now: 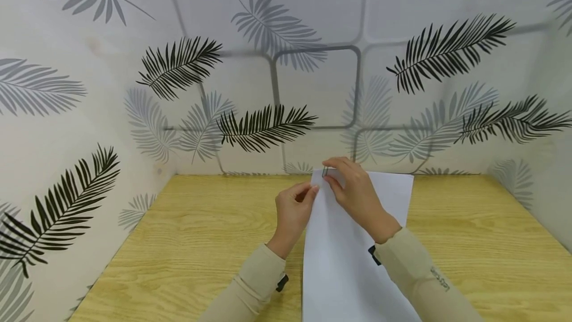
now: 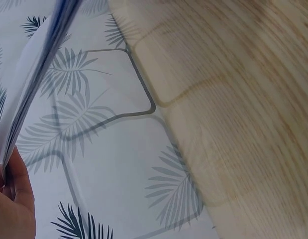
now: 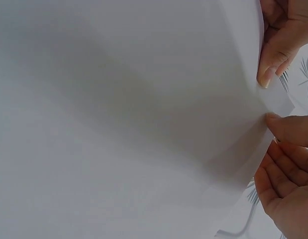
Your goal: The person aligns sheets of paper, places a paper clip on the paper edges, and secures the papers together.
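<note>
A stack of white paper (image 1: 339, 257) is lifted at its far end and runs down toward the person. The left hand (image 1: 292, 212) pinches its left edge near the far left corner. Seen edge-on in the left wrist view, the paper (image 2: 32, 84) shows several layers, with the left hand (image 2: 17, 199) gripping them. The right hand (image 1: 357, 190) pinches a small green paper clip (image 1: 325, 171) between thumb and fingers, right at the top edge by that corner. In the right wrist view the right hand (image 3: 288, 184) has its thumb over the paper's edge; the clip is mostly hidden there.
A wood-grain table (image 1: 201, 242) lies under the paper and arms. Behind it stands a wall (image 1: 250, 83) with a leaf pattern, close to the paper's far edge. Another patterned wall (image 1: 58, 128) borders the table on the left.
</note>
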Demonstrator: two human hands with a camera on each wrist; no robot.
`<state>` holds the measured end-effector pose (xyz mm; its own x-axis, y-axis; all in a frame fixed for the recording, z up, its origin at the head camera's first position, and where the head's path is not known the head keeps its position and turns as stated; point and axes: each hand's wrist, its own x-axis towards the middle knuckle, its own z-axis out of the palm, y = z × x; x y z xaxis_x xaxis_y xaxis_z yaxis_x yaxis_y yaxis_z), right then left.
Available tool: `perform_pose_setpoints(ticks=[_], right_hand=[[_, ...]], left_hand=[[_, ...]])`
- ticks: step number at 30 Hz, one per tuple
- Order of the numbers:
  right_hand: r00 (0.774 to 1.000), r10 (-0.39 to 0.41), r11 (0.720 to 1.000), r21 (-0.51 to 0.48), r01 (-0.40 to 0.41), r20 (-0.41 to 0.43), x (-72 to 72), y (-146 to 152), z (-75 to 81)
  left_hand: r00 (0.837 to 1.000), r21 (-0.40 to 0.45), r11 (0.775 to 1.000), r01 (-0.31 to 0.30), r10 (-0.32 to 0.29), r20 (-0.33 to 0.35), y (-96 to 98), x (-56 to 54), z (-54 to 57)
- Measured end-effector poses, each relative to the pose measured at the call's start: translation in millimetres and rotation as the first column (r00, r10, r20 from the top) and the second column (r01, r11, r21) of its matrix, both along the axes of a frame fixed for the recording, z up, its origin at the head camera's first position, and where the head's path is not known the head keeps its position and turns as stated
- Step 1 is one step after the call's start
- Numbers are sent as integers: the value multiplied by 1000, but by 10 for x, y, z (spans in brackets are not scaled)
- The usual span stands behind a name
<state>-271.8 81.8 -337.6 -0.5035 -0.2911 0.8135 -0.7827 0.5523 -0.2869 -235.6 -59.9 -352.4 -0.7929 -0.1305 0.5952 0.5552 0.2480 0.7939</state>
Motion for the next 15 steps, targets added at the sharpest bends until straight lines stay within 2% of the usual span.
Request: perform_pose_setpoints(ticks=[9,15], right_hand=[[999,10,1000,10,-10,39,-3,-8,-41],[1000,21,1000,7,-21,21,-1,-24,-60]], left_hand=[[1000,1,1000,-10,10,-8,-4,-13,-12],[1000,-3,1000,-14,14,-12,-5,-10,-16]])
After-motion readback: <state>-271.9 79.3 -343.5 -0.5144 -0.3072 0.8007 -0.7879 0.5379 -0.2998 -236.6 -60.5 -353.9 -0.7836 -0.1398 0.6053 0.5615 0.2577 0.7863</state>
